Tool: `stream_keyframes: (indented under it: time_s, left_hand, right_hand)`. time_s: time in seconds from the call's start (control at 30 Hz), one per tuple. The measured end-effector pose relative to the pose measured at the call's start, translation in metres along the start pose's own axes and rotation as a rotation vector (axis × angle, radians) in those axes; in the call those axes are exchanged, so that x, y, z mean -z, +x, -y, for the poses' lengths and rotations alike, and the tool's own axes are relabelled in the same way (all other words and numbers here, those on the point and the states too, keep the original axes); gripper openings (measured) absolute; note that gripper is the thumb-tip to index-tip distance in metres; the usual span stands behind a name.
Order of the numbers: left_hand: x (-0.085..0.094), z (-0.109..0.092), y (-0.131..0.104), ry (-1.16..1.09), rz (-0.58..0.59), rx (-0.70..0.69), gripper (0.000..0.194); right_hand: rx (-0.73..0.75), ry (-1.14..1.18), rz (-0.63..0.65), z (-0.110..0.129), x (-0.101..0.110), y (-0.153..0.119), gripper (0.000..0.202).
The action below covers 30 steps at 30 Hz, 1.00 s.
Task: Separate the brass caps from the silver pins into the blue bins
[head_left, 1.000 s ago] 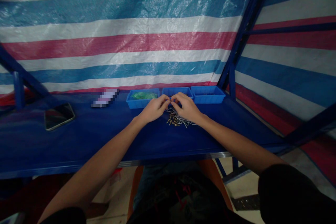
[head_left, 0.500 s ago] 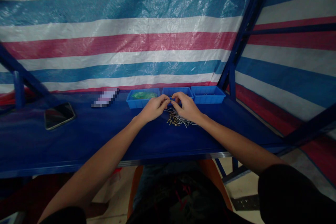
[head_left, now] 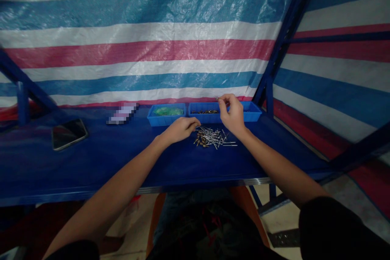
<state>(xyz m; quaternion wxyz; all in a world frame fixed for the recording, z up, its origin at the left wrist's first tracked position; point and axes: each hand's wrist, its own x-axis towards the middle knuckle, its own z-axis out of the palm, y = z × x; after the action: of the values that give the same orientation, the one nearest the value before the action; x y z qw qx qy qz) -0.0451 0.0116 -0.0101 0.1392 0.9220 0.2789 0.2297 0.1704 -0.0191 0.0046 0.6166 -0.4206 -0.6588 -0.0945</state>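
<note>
Head view: loose metal pins [head_left: 215,136] lie heaped on the blue surface [head_left: 170,166], between the person and three blue bins [head_left: 202,119], presumably so heap and bins are within easy reach. Left hand [head_left: 182,129]: thumb and fingers drawn together at the heap's left edge; cannot tell whether a pin is between them. Right hand [head_left: 233,113]: raised, partly hiding the right bin [head_left: 252,117]; thumb and forefinger pinch a small part [head_left: 217,98], unidentifiable; fingertip grip likely suits its size.
</note>
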Motion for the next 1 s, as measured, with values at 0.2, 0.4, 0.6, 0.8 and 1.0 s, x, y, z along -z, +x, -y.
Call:
stream_keyframes:
  time_s: [0.2, 0.4, 0.6, 0.8, 1.0]
  left_hand:
    - [-0.005, 0.003, -0.001, 0.008, 0.114, -0.117, 0.028]
    - [-0.003, 0.001, -0.002, 0.018, 0.124, -0.07, 0.023]
    - [-0.002, -0.002, -0.002, 0.049, 0.14, -0.053, 0.02]
    - [-0.006, 0.0, -0.002, 0.113, 0.131, -0.057, 0.015]
    - [0.001, 0.0, -0.002, -0.055, -0.03, -0.051, 0.007]
  right_hand:
    - [-0.039, -0.109, -0.021, -0.025, 0.002, 0.009, 0.007]
    - [-0.046, -0.311, 0.239, -0.04, -0.002, 0.004, 0.009]
    - [0.004, -0.21, 0.262, -0.016, 0.004, 0.001, 0.009]
    - [0.077, -0.122, 0.46, 0.0, -0.012, -0.016, 0.021]
    - [0.084, -0.03, 0.615, 0.008, -0.017, -0.026, 0.016]
